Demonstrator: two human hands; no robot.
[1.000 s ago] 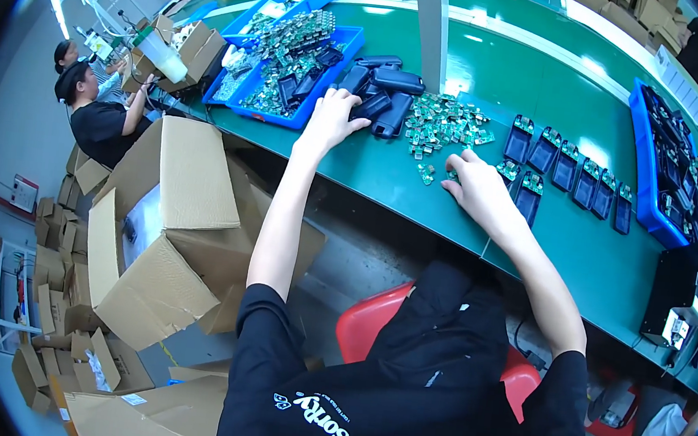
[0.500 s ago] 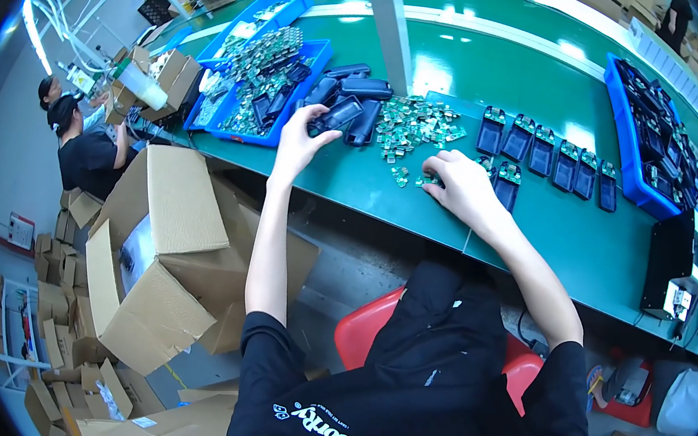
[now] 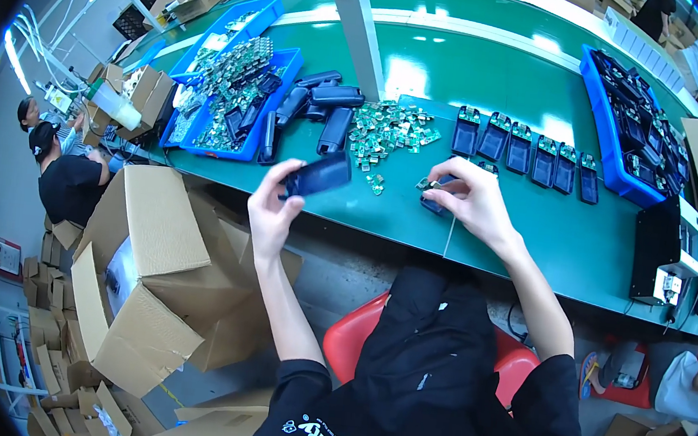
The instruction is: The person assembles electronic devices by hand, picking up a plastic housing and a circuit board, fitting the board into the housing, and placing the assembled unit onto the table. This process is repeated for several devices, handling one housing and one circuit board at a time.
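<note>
Left hand [image 3: 272, 201] is clamping a smooth dark casing [image 3: 322, 174] over the table [image 3: 367, 210] near its front edge; right hand [image 3: 471, 204] is pinching a small green board [image 3: 424, 184]. Loose green boards [image 3: 385, 133] and piled casings [image 3: 336, 96] are crowding the space beyond, a metal post [image 3: 360, 36] standing behind. Blue bins [image 3: 290, 74] are bounding both sides, board-fitted casings [image 3: 544, 162] lining up right, green surface stretching behind.

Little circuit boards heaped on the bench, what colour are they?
The circuit boards are mostly green, seen in the head view.

The left hand [image 3: 270, 210] has lifted a dark casing [image 3: 325, 175] away from the pile [image 3: 336, 97].
</note>
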